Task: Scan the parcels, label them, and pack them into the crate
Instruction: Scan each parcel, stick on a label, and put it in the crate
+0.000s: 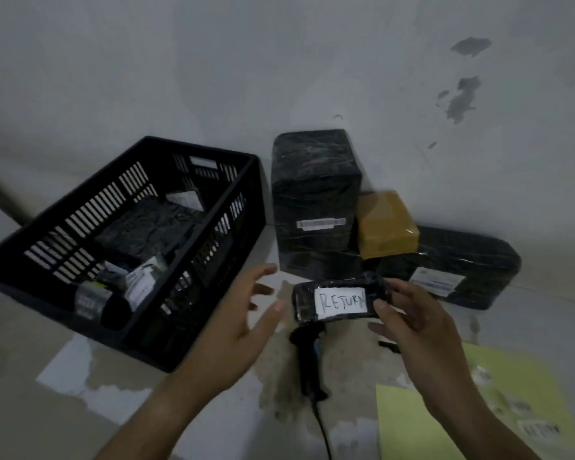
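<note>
Pinching the small black-wrapped parcel (339,302) with its "RETURN" label (341,302) above the barcode scanner (307,363), the right hand (412,323) manages alone, left hand (246,313) spread empty; it seems light, slick-wrapped, best gripped by its short ends.

Small black parcel (337,302) labelled "RETURN" pinched in right hand (412,322), left hand (243,323) spread beside, black crate (213,260) left

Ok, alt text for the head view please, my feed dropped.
The right hand holds a small black parcel labelled RETURN over a scanner; the open left hand hovers beside it, near a black crate holding parcels.
</note>
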### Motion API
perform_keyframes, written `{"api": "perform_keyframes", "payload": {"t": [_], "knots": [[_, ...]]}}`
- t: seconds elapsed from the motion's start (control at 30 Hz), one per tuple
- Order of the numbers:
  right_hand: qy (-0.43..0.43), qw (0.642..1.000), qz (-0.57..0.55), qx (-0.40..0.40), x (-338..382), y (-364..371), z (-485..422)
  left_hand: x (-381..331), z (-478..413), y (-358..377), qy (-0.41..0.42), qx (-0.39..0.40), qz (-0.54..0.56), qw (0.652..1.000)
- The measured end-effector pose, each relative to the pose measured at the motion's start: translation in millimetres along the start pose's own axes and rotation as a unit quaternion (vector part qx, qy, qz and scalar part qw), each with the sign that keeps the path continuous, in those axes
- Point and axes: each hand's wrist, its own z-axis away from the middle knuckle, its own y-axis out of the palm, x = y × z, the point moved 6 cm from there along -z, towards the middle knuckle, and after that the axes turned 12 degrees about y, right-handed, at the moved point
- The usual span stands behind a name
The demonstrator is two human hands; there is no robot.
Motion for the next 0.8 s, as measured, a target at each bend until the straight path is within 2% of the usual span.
{"api": "perform_keyframes", "payload": {"t": [0.13,0.23,0.33,0.5,0.57,0.7,0.8], "knots": [[0.053,0.995,-0.081,0.002,6,49,-8,33,13,-110,0.094,-0.005,-0.210,0.973],[0.065,0.992,-0.105,0.031,20,111,-15,84,27,-183,0.099,0.031,-0.298,0.949],[0.050,0.993,-0.080,0.066,35,175,-25,138,54,-236,0.079,0.097,-0.397,0.909],[0.018,0.992,0.014,0.126,61,265,-49,176,64,-273,0.118,0.142,-0.440,0.879],[-0.032,0.985,0.089,0.146,75,297,-59,180,52,-277,0.135,0.149,-0.458,0.866],[-0.135,0.939,0.287,0.133,95,354,-85,192,36,-284,0.162,0.183,-0.462,0.852],[-0.157,0.916,0.349,0.121,94,385,-111,198,35,-283,0.193,0.184,-0.452,0.851]]}}
